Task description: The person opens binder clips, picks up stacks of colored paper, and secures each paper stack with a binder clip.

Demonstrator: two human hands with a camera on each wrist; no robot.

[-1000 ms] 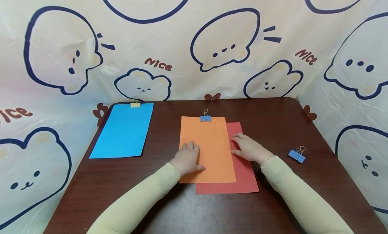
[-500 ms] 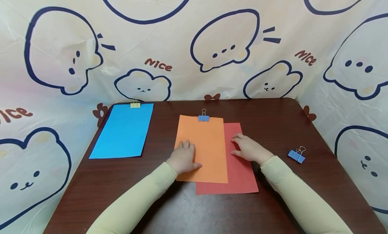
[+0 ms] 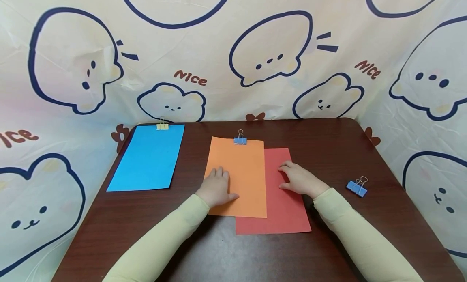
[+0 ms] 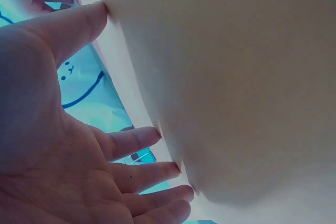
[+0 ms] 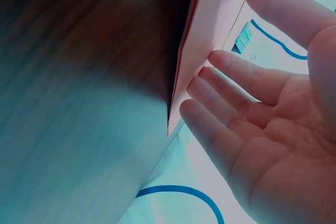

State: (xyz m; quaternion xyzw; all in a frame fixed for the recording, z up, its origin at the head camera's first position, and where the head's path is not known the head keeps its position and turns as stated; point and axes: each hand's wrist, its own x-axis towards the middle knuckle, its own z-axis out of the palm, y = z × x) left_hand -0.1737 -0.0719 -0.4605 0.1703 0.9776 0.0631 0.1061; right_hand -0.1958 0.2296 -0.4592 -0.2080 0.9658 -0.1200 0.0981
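Note:
An orange sheet of paper [image 3: 242, 168] with a blue binder clip [image 3: 240, 141] on its top edge lies partly over a red sheet [image 3: 282, 205]. My left hand [image 3: 216, 188] rests its fingertips and thumb on the orange sheet near its left side. In the left wrist view the fingers [image 4: 139, 177] are spread and touch the paper. My right hand [image 3: 300, 178] touches the red sheet near its right edge, thumb and fingers apart. Those fingertips meet the paper in the right wrist view, where the hand [image 5: 268, 124] pinches nothing. The orange sheet hides the red one's left part.
At the back left of the dark wooden table [image 3: 233, 257] lies a blue sheet [image 3: 147, 158] with a yellow binder clip [image 3: 162, 127] on top. A loose blue binder clip [image 3: 357, 187] sits toward the right edge. A patterned cloth [image 3: 219, 50] surrounds the table.
My left hand has slid the orange sheet and its clip to the left and slightly back, baring more of the red sheet. The right hand and red sheet have stayed in place.

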